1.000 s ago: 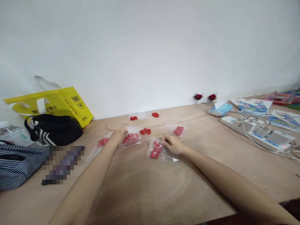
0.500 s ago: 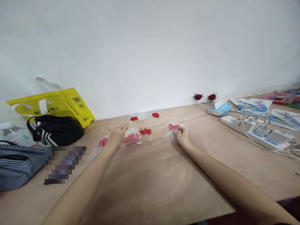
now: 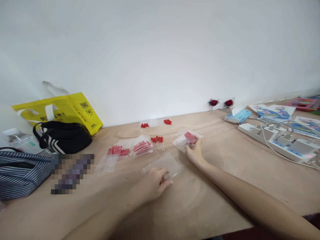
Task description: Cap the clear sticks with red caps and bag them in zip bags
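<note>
My left hand (image 3: 152, 183), slightly blurred, has its thumb and fingers closed on a flat clear plastic bag (image 3: 162, 162) with nothing visible inside. My right hand (image 3: 196, 152) grips another clear bag (image 3: 179, 142) at its near edge; red-tipped sticks (image 3: 190, 136) show in it. Between the two lies a small fan of loose red-tipped wooden sticks (image 3: 158, 141), resting on the table. To their left, filled bags of red-tipped sticks (image 3: 141, 147) overlap more bags with red pieces (image 3: 115, 150).
Small red piles (image 3: 144, 125) lie on clear bags by the wall. A yellow bag (image 3: 72, 113), black pouch (image 3: 67, 136) and striped bag (image 3: 22, 173) stand left. A power strip (image 3: 277, 141) with cables, tissue pack (image 3: 238, 115) and two red flowers (image 3: 214, 102) are at right.
My left hand has moved from the filled bags toward me and to the right, now with a clear bag. My right hand stays at its bag, its wrist turned slightly.
</note>
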### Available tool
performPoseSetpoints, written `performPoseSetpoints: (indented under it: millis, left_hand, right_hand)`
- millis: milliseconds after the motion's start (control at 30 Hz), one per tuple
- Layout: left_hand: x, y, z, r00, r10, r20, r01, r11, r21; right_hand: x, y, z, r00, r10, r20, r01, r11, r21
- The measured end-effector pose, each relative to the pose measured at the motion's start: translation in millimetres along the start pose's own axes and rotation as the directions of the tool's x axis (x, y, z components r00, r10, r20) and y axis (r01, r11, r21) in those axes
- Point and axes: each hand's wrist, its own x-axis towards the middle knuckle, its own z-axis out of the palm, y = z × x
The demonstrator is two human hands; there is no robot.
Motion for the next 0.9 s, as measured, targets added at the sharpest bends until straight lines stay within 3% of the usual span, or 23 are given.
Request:
performPoseSetpoints:
  millis: [67,133,233,400,633,767,900]
  left_hand:
    - [-1.5,-7.3,-2.2,0.999,0.05,-0.015,-0.051,0.99,-0.129]
    - [-2.9,-20.4,-8.1,0.99,0.134,-0.036,-0.138,0.979,-0.153]
    - [-6.9,-41.3,-15.3,0.972,0.236,-0.004,-0.233,0.959,-0.164]
    - [-19.5,-46.3,-7.8,0.989,0.131,0.069,-0.121,0.983,-0.141]
    - [-33.5,-14.0,16.2,0.996,-0.046,-0.071,0.048,0.998,0.034]
    - [-27.4,-15.0,5.6,0.999,-0.001,-0.033,0.001,1.0,0.003]
    - [-18.7,-30.8,-8.8,0.992,0.104,0.068,-0.102,0.994,-0.039]
  right_hand:
    - [13.9,-1.6,-15.7,0.984,0.08,-0.16,-0.092,0.994,-0.067]
    - [32.8,-0.5,-28.5,0.975,0.102,-0.195,-0.131,0.981,-0.142]
    - [60.9,6.5,-37.2,0.975,0.207,-0.077,-0.218,0.956,-0.195]
    - [84.3,18.2,-32.7,0.931,0.324,0.167,-0.315,0.946,-0.083]
    - [72.2,14.3,-22.4,0.905,0.384,0.182,-0.411,0.901,0.141]
    - [52.3,7.3,-11.3,0.922,0.314,0.227,-0.374,0.874,0.31]
    - [29.8,8.6,-2.6,0.959,0.146,0.244,-0.238,0.882,0.406]
